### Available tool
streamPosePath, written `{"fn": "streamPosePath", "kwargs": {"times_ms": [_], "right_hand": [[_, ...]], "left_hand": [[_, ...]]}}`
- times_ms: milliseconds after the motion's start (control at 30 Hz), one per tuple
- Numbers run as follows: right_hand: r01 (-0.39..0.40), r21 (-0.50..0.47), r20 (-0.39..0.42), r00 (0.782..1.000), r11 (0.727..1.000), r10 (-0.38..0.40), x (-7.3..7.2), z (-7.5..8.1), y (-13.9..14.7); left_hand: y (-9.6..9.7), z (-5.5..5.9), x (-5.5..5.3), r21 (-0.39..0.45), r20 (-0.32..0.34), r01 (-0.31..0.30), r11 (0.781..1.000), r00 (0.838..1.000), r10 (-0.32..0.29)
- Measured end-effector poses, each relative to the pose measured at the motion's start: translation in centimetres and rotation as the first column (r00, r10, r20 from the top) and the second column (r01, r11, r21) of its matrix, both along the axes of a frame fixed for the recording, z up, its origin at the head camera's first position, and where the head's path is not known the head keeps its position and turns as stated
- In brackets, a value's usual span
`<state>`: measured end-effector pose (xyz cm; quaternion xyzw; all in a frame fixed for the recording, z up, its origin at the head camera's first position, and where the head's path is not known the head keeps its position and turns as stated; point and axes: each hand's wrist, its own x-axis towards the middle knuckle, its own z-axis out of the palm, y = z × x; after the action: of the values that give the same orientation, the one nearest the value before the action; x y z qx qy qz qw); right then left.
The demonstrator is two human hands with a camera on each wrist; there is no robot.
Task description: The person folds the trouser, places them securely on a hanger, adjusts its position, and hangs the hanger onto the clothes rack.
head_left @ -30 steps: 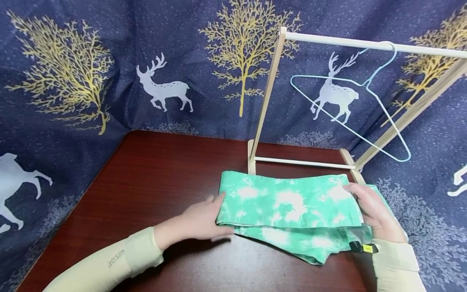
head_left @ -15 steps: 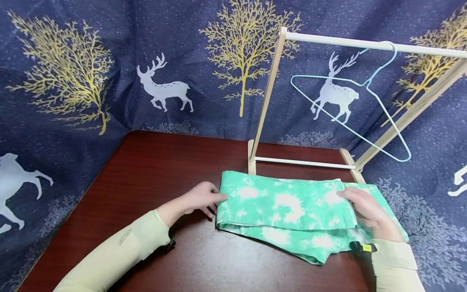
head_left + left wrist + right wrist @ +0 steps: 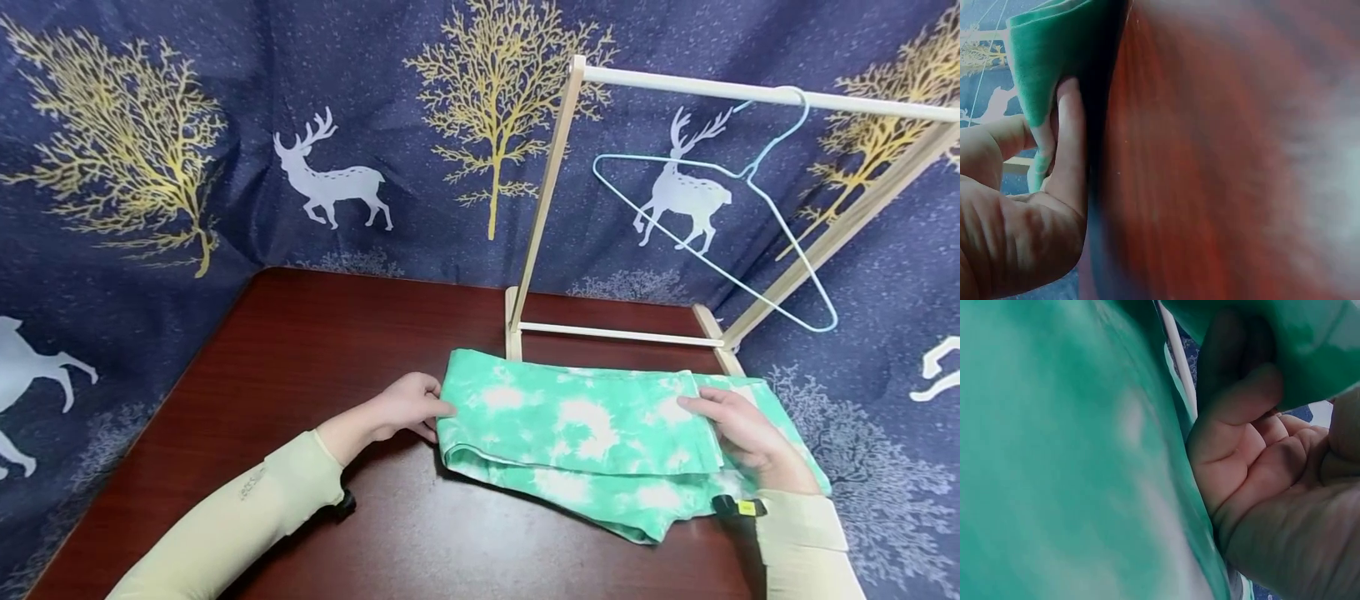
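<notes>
A pair of green-and-white tie-dye pants [image 3: 585, 425] lies folded on the table, one layer over another. At the left fold, my left hand [image 3: 401, 406] pinches the cloth, thumb on top and fingers beneath. The left wrist view shows the green fold [image 3: 1038, 69] between thumb and fingers. My right hand [image 3: 750, 429] grips the right end of the upper layer, its thumb lying on top. In the right wrist view the fingers of the right hand [image 3: 1260, 450] reach under hanging cloth, their tips in shadow.
A wooden rack [image 3: 551, 192] stands behind the pants, with a light blue wire hanger [image 3: 712, 258] on its top rail. The dark red table [image 3: 337, 333] meets a navy curtain [image 3: 330, 75] printed with deer and trees.
My left hand has gone from lying along the left edge to pinching the fold. My right hand has drawn the upper layer's end leftward, baring more of the layer under it.
</notes>
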<state>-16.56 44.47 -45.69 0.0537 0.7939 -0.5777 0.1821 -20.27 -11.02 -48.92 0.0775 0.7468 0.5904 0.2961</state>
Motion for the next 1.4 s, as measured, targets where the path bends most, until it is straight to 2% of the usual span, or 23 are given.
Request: {"fn": "streamPosePath", "kwargs": {"times_ms": [133, 267, 533, 700, 867, 967, 1167, 1400], "right_hand": [[-0.065, -0.060, -0.016, 0.998, 0.996, 0.064, 0.0, -0.3, -0.9], [-0.122, -0.038, -0.061, 0.991, 0.992, 0.120, -0.1, -0.3, -2.2], [-0.197, -0.043, -0.042, 0.980, 0.979, 0.196, -1.1, -0.2, -7.4], [-0.234, 0.002, -0.047, 0.971, 0.972, 0.234, -1.2, 0.1, -10.5], [-0.270, -0.007, -0.050, 0.962, 0.963, 0.270, -1.4, 0.2, -13.3], [-0.284, -0.025, -0.048, 0.958, 0.958, 0.283, -1.6, 0.0, -14.8], [-0.300, -0.059, -0.038, 0.954, 0.952, 0.298, -1.8, -0.5, -17.0], [-0.313, -0.075, -0.063, 0.949, 0.947, 0.309, -2.0, -1.0, -19.9]], "left_hand": [[-1.2, 0.2, 0.4, 0.014, -0.014, 0.017, 1.000, 1.000, -0.017], [-3.0, 0.7, 0.7, 0.009, -0.037, 0.032, 0.999, 0.999, -0.032], [-8.5, 2.2, 0.9, -0.022, -0.044, 0.038, 0.999, 0.998, -0.039], [-11.7, 3.3, 1.1, -0.035, -0.053, 0.070, 0.997, 0.996, -0.071], [-14.7, 4.0, 1.0, -0.042, -0.069, 0.090, 0.995, 0.993, -0.093], [-16.4, 4.0, 0.7, -0.047, -0.080, 0.091, 0.995, 0.992, -0.094], [-19.1, 3.3, 0.0, -0.065, -0.074, 0.082, 0.995, 0.994, -0.086], [-22.0, 3.0, -0.3, -0.082, -0.083, 0.064, 0.995, 0.994, -0.071]]}}
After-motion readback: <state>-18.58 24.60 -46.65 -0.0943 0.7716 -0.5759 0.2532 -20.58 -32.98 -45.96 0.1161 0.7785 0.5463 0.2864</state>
